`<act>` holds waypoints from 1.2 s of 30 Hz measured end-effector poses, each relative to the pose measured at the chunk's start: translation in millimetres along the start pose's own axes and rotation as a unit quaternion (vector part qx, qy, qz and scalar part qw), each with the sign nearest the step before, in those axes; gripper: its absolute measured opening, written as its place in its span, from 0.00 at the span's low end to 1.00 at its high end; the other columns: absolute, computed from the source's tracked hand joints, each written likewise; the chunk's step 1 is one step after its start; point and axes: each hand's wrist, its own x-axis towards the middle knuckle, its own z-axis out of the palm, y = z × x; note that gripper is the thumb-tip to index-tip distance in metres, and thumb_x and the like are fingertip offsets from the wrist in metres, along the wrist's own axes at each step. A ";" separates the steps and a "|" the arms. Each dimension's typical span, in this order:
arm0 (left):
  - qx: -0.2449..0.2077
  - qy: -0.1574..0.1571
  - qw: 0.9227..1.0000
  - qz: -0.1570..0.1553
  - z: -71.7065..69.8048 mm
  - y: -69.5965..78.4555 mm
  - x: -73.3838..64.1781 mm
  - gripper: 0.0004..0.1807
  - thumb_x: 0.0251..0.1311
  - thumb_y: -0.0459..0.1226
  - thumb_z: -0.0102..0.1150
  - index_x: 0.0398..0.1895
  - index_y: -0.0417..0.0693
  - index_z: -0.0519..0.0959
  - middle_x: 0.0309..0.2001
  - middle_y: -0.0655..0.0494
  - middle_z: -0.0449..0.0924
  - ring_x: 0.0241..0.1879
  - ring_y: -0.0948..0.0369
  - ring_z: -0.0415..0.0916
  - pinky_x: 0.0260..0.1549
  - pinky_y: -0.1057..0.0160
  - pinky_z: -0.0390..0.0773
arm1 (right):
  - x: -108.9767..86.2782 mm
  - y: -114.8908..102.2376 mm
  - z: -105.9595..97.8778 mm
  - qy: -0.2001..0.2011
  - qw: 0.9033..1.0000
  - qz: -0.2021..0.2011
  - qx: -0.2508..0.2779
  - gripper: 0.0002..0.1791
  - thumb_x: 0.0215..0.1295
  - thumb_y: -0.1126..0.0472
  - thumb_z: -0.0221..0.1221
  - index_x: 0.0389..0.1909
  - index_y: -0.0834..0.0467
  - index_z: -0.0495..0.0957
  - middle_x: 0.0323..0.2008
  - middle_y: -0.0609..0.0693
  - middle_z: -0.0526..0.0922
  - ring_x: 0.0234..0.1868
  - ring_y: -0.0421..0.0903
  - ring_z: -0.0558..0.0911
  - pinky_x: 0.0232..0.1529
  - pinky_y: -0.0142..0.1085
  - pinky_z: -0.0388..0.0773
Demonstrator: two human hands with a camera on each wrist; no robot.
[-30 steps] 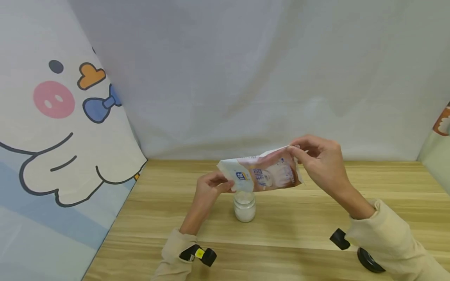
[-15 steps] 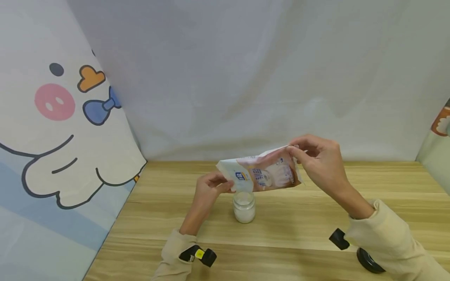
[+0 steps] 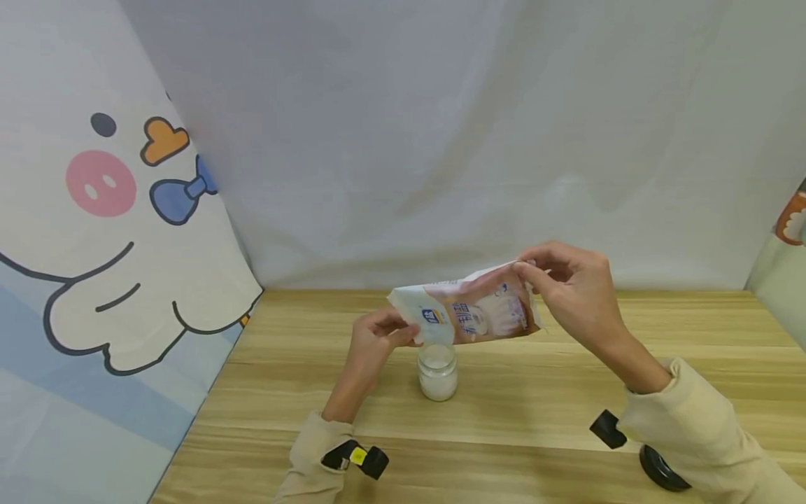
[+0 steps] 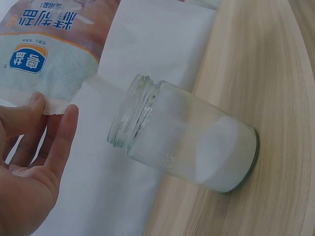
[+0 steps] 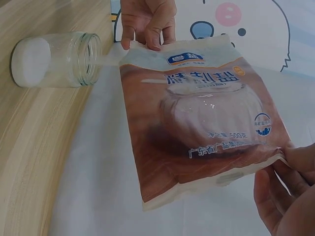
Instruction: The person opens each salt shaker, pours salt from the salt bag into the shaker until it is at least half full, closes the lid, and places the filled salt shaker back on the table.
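Observation:
Both my hands hold a brown-and-pale-blue bag of salt (image 3: 478, 308) tilted above a glass jar (image 3: 437, 378). The left hand (image 3: 374, 339) pinches the bag's lower end, close to the corner over the jar mouth. My right hand (image 3: 573, 287) pinches the raised opposite end between thumb and fingers. From the low corner a faint stream of salt (image 5: 109, 59) runs into the jar's mouth, as the right wrist view shows. White salt (image 4: 216, 150) fills the lower part of the jar, which stands upright and lidless on the table.
The jar stands on a wood-grain table (image 3: 504, 469). A black round object (image 3: 662, 467) lies near the right sleeve, partly hidden by it. Behind the table hangs a plain pale cloth (image 3: 441, 140), and a cartoon-printed cloth (image 3: 208, 280) hangs at the left.

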 end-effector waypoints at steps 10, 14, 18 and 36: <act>0.004 0.000 1.000 0.002 -0.2 -0.8 -0.8 0.08 0.54 0.26 0.64 0.35 0.28 0.78 0.34 0.46 0.80 0.33 0.56 0.80 0.35 0.56 0.85 | 0.0 0.6 0.6 0.000 1.000 -0.001 0.002 0.03 0.58 0.70 0.63 0.31 0.61 0.84 0.27 0.50 0.83 0.23 0.39 0.79 0.26 0.24 0.78; 0.006 0.003 1.000 0.001 -0.6 -1.7 -0.8 0.08 0.54 0.26 0.64 0.35 0.28 0.78 0.34 0.46 0.80 0.33 0.56 0.80 0.36 0.56 0.85 | 0.3 0.6 1.3 0.000 1.000 -0.003 0.006 0.03 0.58 0.70 0.63 0.32 0.61 0.84 0.27 0.50 0.83 0.23 0.39 0.79 0.26 0.23 0.79; 0.005 0.002 1.000 0.003 -0.8 -2.6 -0.5 0.07 0.54 0.26 0.63 0.35 0.29 0.78 0.34 0.46 0.80 0.34 0.56 0.80 0.36 0.56 0.85 | 0.4 0.7 1.5 0.001 1.000 -0.005 0.006 0.03 0.58 0.70 0.64 0.32 0.61 0.84 0.27 0.50 0.84 0.23 0.39 0.79 0.26 0.23 0.79; 0.003 0.001 1.000 0.003 0.1 -4.9 1.5 0.07 0.54 0.26 0.63 0.35 0.29 0.79 0.34 0.47 0.80 0.33 0.56 0.80 0.35 0.56 0.85 | 0.0 2.9 1.9 0.004 1.000 -0.010 0.011 0.04 0.59 0.71 0.63 0.31 0.61 0.84 0.27 0.51 0.83 0.24 0.40 0.79 0.27 0.22 0.78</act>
